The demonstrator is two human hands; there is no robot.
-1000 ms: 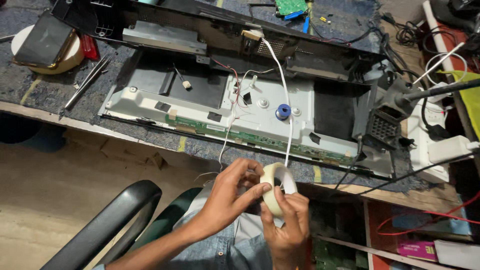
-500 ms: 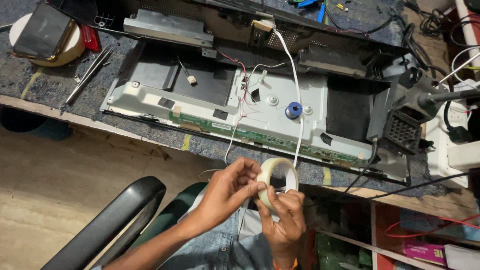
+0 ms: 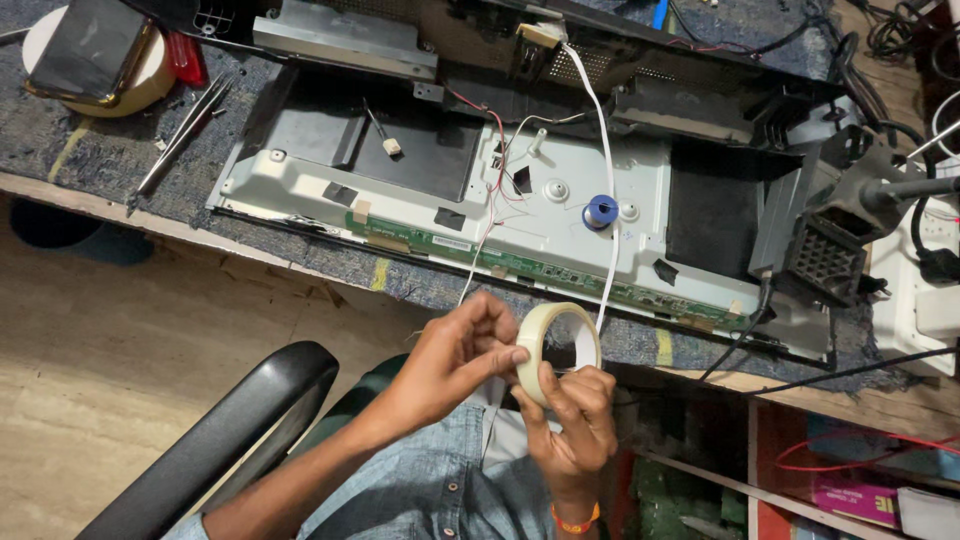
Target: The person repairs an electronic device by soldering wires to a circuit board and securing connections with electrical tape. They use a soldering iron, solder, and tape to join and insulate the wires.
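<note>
Both hands are up in front of the lap, just below the bench edge, working a roll of tape [image 3: 556, 345]. The right hand [image 3: 572, 425] comes from below, palm toward the camera, fingers curled round the roll's lower rim and gripping it. The left hand [image 3: 455, 355] reaches in from the left, fingertips pinched on the roll's outer face. On the bench, the opened metal chassis [image 3: 560, 190] holds a green circuit strip [image 3: 560, 272], a small blue spool [image 3: 600, 211] and a white cable [image 3: 605, 160]. Tweezers [image 3: 180, 135] lie far left.
</note>
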